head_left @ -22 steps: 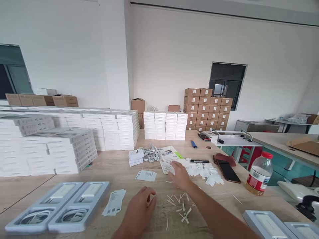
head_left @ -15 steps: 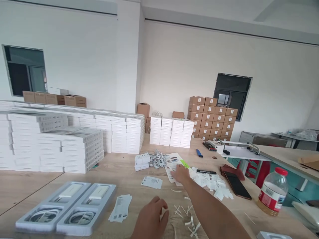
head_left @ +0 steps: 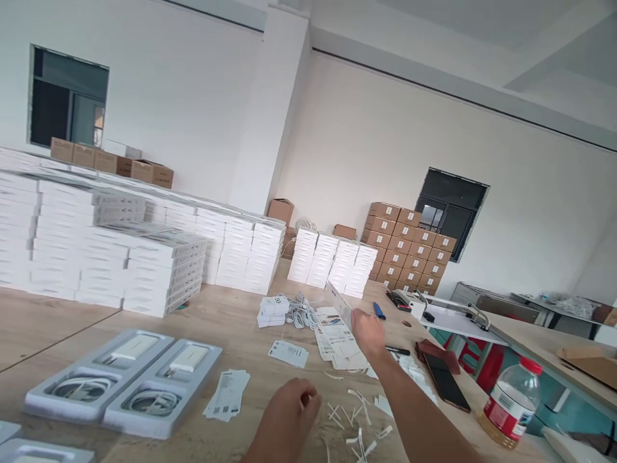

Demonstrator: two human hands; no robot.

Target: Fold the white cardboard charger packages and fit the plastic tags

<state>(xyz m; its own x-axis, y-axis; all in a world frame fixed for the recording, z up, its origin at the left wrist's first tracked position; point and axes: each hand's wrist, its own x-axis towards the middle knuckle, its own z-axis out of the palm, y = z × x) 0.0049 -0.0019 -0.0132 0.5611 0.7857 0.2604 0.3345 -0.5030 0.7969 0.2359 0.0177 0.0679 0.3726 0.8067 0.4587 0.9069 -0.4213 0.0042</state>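
right hand (head_left: 367, 332): far, grasping card (head_left: 340, 303) lifted above leaflets (head_left: 337, 341) | left hand (head_left: 288, 415): near, loosely curled over table (head_left: 231, 321), beside strips (head_left: 357, 418)

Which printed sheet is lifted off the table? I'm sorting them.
The sheet pinched in the right hand, tilted above the pile; the rest lie flat.

This is a packing room, the kind where small things get put into boxes to be sent out. Big stacks of flat white boxes (head_left: 120, 257) cover the long wooden table (head_left: 226, 321), and brown cardboard cartons (head_left: 409, 247) are piled high against the bare white wall by a dark window (head_left: 450, 209). On the table lie grey trays (head_left: 130, 379) with white chargers and cables in them, a heap of loose white cables (head_left: 301, 312), and printed paper cards (head_left: 337, 334).
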